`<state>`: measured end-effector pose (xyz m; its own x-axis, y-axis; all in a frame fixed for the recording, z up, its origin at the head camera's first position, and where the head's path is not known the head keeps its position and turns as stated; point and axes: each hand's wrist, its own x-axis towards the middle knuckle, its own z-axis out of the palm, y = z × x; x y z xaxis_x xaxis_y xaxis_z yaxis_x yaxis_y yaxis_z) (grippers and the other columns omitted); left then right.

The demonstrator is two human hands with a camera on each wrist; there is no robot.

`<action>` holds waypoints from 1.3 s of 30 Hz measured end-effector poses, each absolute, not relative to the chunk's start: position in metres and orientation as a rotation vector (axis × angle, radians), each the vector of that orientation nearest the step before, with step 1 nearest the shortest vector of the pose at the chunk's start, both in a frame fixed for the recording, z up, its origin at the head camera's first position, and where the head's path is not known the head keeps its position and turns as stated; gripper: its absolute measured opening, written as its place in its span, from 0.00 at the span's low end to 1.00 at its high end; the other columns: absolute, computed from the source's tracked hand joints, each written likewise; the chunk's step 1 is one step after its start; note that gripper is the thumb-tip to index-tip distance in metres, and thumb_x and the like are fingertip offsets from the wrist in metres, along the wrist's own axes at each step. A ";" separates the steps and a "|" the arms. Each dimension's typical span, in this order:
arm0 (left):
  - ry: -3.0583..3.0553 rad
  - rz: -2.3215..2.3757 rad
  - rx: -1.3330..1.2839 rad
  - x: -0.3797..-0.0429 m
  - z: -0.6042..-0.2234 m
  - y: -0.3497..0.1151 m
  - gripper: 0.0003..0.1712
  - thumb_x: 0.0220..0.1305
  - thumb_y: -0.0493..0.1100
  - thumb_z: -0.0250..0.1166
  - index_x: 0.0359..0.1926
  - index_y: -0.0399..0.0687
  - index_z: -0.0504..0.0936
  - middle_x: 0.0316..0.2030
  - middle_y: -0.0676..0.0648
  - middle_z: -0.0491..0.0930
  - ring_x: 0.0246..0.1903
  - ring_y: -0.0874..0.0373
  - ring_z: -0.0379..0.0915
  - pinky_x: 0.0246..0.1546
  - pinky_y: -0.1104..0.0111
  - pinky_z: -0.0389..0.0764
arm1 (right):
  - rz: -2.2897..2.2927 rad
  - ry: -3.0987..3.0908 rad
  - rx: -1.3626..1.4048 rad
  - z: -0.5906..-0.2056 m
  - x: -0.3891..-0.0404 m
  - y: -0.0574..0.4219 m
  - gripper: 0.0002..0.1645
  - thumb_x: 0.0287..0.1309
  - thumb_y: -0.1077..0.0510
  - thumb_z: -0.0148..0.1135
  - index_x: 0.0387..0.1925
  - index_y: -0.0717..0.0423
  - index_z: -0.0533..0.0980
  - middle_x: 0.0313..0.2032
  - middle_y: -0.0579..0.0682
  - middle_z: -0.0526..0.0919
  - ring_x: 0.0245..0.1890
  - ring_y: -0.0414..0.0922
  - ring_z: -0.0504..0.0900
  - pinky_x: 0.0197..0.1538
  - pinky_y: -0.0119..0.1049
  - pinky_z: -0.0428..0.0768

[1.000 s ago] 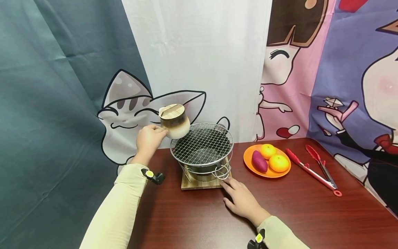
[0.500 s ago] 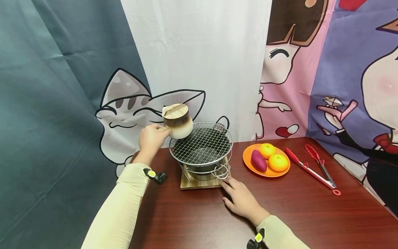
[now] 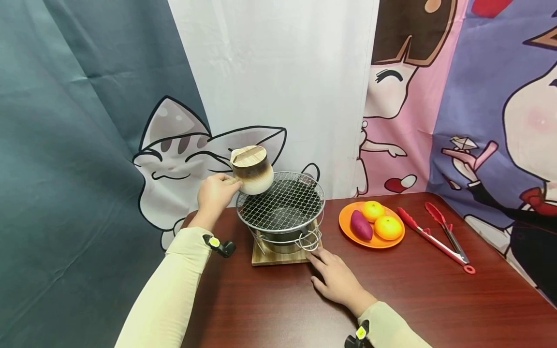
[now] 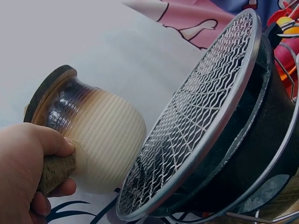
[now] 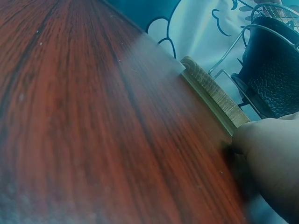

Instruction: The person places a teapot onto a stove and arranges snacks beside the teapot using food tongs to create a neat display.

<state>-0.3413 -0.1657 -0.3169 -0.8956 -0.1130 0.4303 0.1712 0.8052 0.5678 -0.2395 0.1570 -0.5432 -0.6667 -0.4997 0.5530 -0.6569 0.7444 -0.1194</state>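
Observation:
A small ribbed ceramic pot (image 3: 253, 180), cream below and dark brown above, has a flat wooden lid (image 3: 249, 156) and a side handle (image 4: 57, 173). My left hand (image 3: 215, 195) grips that handle, thumb on top. The pot overlaps the back left rim of a round wire grill mesh (image 3: 289, 205) in the head view; in the left wrist view its base is close to the rim. Below the mesh is a black charcoal stove (image 3: 278, 237) on a square wooden board (image 3: 278, 260). My right hand (image 3: 339, 279) lies palm down, fingers extended, fingertips at the board's front right corner.
An orange plate (image 3: 383, 244) at the right holds a purple sweet potato (image 3: 361, 225) and two oranges (image 3: 388, 227). Beside it lie red-handled tongs (image 3: 439, 245), spread apart. A printed curtain (image 3: 278, 87) hangs directly behind the brown table (image 3: 270, 304).
My left hand has moved the pot slightly to the right, further over the mesh's left side. The right hand has stayed at the board's corner.

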 end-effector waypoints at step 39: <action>-2.559 -0.799 -0.077 -0.348 -0.327 -0.165 0.19 0.53 0.60 0.70 0.38 0.53 0.90 0.38 0.49 0.89 0.41 0.45 0.84 0.38 0.52 0.80 | 0.429 -2.445 0.873 -0.539 -0.237 0.156 0.36 0.51 0.51 0.72 0.63 0.57 0.77 0.61 0.56 0.76 0.61 0.55 0.76 0.57 0.55 0.77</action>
